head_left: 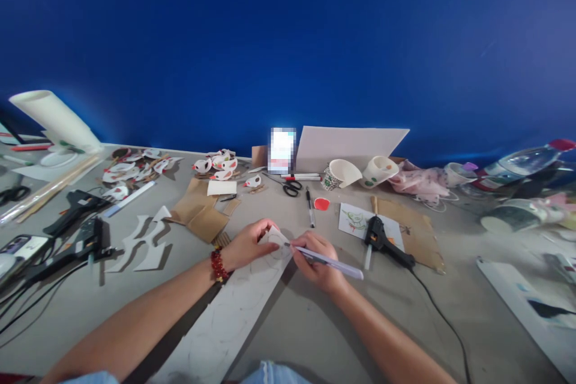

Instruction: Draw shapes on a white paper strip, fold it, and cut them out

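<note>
A long white foam-board strip (234, 306) with faint pencil curves runs from the table's near edge up to my hands. My left hand (251, 246), a red bead bracelet at its wrist, grips the strip's far end, with the thumb on top and the fingers curled round the left edge. In my right hand (318, 261) is a slim pale-purple utility knife (337, 264), pinched near its front. Its tip meets the strip's right edge close to my left thumb; the blade itself is too small to make out.
White cut-offs (150, 246) and glue guns (81, 240) lie to the left. Small white birds (222, 164), scissors (292, 188) and a pixelated screen (281, 150) stand further back. On the right are paper cups (339, 174), another glue gun (382, 240) with its cord, and a bottle (522, 162).
</note>
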Action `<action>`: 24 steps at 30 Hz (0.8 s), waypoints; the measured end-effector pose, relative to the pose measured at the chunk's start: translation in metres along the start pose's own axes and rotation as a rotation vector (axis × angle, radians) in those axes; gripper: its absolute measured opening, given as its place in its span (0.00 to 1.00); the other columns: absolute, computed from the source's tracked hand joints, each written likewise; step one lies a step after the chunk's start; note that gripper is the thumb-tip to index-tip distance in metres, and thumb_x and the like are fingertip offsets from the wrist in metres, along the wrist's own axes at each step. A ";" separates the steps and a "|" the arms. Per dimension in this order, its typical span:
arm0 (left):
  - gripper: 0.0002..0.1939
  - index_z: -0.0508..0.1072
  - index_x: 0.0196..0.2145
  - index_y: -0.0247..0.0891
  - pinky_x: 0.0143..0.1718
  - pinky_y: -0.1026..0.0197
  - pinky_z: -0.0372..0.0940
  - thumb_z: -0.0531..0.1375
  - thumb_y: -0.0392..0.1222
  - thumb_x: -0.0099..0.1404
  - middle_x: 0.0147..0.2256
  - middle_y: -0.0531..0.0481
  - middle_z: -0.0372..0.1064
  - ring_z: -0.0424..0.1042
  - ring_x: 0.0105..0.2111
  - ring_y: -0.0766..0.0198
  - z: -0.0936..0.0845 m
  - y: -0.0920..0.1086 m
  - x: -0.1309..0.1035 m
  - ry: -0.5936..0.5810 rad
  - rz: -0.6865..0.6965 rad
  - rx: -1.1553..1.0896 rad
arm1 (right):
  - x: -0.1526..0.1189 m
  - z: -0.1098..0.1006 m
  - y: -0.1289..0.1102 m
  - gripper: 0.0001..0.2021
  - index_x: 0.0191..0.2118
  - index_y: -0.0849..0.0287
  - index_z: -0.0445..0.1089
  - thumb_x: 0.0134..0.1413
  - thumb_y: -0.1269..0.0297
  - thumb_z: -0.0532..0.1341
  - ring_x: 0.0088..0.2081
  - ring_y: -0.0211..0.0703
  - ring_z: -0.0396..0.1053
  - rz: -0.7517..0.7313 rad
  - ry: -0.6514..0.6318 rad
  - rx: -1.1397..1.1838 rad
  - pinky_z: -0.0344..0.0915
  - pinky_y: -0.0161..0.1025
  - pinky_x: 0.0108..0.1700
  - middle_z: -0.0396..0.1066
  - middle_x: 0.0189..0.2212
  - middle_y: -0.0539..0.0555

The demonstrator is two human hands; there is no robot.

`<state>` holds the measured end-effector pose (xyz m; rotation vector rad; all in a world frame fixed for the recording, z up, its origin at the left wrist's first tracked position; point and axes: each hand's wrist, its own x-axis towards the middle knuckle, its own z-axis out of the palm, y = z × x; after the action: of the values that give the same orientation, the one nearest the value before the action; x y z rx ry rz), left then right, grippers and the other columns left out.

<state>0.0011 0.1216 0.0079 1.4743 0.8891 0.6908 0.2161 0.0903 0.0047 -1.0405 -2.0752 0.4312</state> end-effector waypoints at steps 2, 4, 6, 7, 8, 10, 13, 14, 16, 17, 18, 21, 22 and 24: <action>0.18 0.67 0.41 0.35 0.32 0.66 0.59 0.64 0.50 0.60 0.31 0.54 0.63 0.63 0.31 0.66 0.000 0.000 0.000 0.001 0.003 -0.008 | 0.001 0.000 -0.001 0.05 0.34 0.57 0.68 0.59 0.68 0.56 0.27 0.41 0.65 -0.002 0.002 -0.009 0.60 0.37 0.31 0.68 0.24 0.51; 0.19 0.67 0.41 0.35 0.32 0.66 0.59 0.64 0.51 0.60 0.31 0.54 0.63 0.62 0.31 0.66 0.000 -0.001 0.000 -0.007 0.001 -0.025 | 0.002 0.000 -0.002 0.05 0.34 0.56 0.67 0.59 0.68 0.55 0.27 0.41 0.65 -0.007 -0.001 -0.012 0.60 0.37 0.31 0.68 0.24 0.51; 0.19 0.67 0.42 0.35 0.32 0.66 0.59 0.64 0.51 0.61 0.32 0.54 0.63 0.62 0.31 0.66 0.000 -0.002 -0.001 -0.018 0.008 -0.036 | 0.003 0.001 -0.002 0.05 0.34 0.56 0.67 0.59 0.67 0.56 0.27 0.41 0.65 -0.007 -0.007 -0.015 0.61 0.37 0.31 0.68 0.24 0.52; 0.20 0.67 0.42 0.35 0.31 0.66 0.59 0.64 0.52 0.61 0.32 0.54 0.63 0.62 0.30 0.66 0.000 -0.002 -0.001 -0.023 0.015 -0.037 | 0.004 0.002 -0.003 0.05 0.34 0.56 0.68 0.59 0.67 0.56 0.27 0.41 0.66 -0.005 -0.014 -0.018 0.61 0.37 0.31 0.69 0.25 0.52; 0.20 0.67 0.42 0.34 0.31 0.66 0.59 0.64 0.52 0.61 0.32 0.54 0.63 0.62 0.30 0.66 0.000 -0.003 -0.001 -0.026 0.024 -0.034 | 0.005 0.003 -0.003 0.05 0.34 0.57 0.68 0.59 0.67 0.56 0.27 0.41 0.66 -0.004 -0.025 -0.021 0.61 0.37 0.31 0.69 0.25 0.52; 0.20 0.67 0.42 0.34 0.31 0.66 0.58 0.63 0.52 0.61 0.31 0.54 0.62 0.61 0.30 0.67 0.000 -0.004 -0.001 -0.027 0.040 -0.025 | 0.005 0.004 -0.004 0.05 0.34 0.57 0.68 0.59 0.68 0.56 0.27 0.41 0.66 -0.003 -0.047 -0.025 0.61 0.36 0.31 0.70 0.25 0.52; 0.19 0.67 0.42 0.34 0.31 0.66 0.59 0.63 0.51 0.62 0.31 0.54 0.63 0.62 0.30 0.67 0.000 -0.003 -0.001 -0.023 0.034 0.001 | 0.004 0.003 -0.003 0.05 0.34 0.57 0.68 0.59 0.68 0.56 0.27 0.41 0.66 -0.006 -0.033 -0.020 0.61 0.36 0.31 0.69 0.24 0.52; 0.19 0.67 0.42 0.35 0.31 0.66 0.59 0.63 0.51 0.62 0.31 0.53 0.63 0.62 0.30 0.66 0.000 -0.003 -0.001 -0.019 0.024 0.014 | 0.004 0.002 -0.003 0.05 0.34 0.57 0.68 0.59 0.67 0.56 0.27 0.41 0.65 -0.009 -0.011 -0.013 0.60 0.37 0.31 0.69 0.24 0.52; 0.19 0.67 0.42 0.35 0.30 0.66 0.59 0.63 0.52 0.61 0.31 0.53 0.64 0.63 0.30 0.66 0.000 -0.001 0.000 -0.014 0.007 0.036 | 0.002 -0.001 -0.001 0.05 0.34 0.57 0.68 0.59 0.67 0.56 0.27 0.41 0.65 -0.005 0.038 0.010 0.60 0.37 0.31 0.68 0.24 0.52; 0.19 0.67 0.41 0.35 0.30 0.66 0.59 0.64 0.52 0.61 0.31 0.53 0.64 0.63 0.30 0.65 0.000 -0.001 -0.001 -0.015 0.000 0.036 | 0.001 -0.003 0.000 0.05 0.34 0.57 0.69 0.59 0.67 0.56 0.27 0.42 0.65 0.002 0.051 0.028 0.60 0.37 0.31 0.68 0.24 0.52; 0.20 0.67 0.41 0.35 0.30 0.67 0.59 0.64 0.53 0.61 0.31 0.53 0.64 0.63 0.30 0.65 -0.001 0.000 -0.001 -0.021 -0.005 0.028 | 0.001 -0.004 0.001 0.05 0.34 0.57 0.69 0.59 0.67 0.56 0.27 0.42 0.65 0.014 0.052 0.050 0.60 0.37 0.31 0.69 0.25 0.52; 0.21 0.67 0.41 0.35 0.30 0.66 0.59 0.64 0.54 0.60 0.31 0.53 0.64 0.63 0.30 0.66 -0.002 0.001 -0.001 -0.036 -0.022 -0.006 | 0.001 -0.008 0.003 0.04 0.35 0.56 0.69 0.59 0.67 0.57 0.28 0.42 0.66 0.046 0.002 0.119 0.61 0.37 0.32 0.69 0.25 0.51; 0.21 0.67 0.41 0.34 0.30 0.66 0.60 0.64 0.54 0.60 0.31 0.53 0.64 0.63 0.30 0.66 -0.002 0.000 -0.001 -0.037 -0.027 -0.014 | 0.001 -0.009 0.003 0.04 0.35 0.56 0.69 0.60 0.67 0.57 0.29 0.42 0.66 0.050 -0.019 0.133 0.61 0.37 0.33 0.69 0.26 0.51; 0.21 0.66 0.42 0.34 0.30 0.67 0.60 0.64 0.54 0.60 0.31 0.53 0.64 0.63 0.30 0.66 -0.003 -0.002 -0.001 -0.035 -0.027 -0.020 | 0.002 -0.010 0.003 0.04 0.35 0.56 0.69 0.60 0.66 0.57 0.29 0.41 0.66 0.056 -0.051 0.144 0.62 0.37 0.33 0.70 0.26 0.51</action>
<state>-0.0023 0.1225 0.0064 1.4498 0.8715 0.6502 0.2246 0.0935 0.0101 -1.0131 -2.0299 0.6320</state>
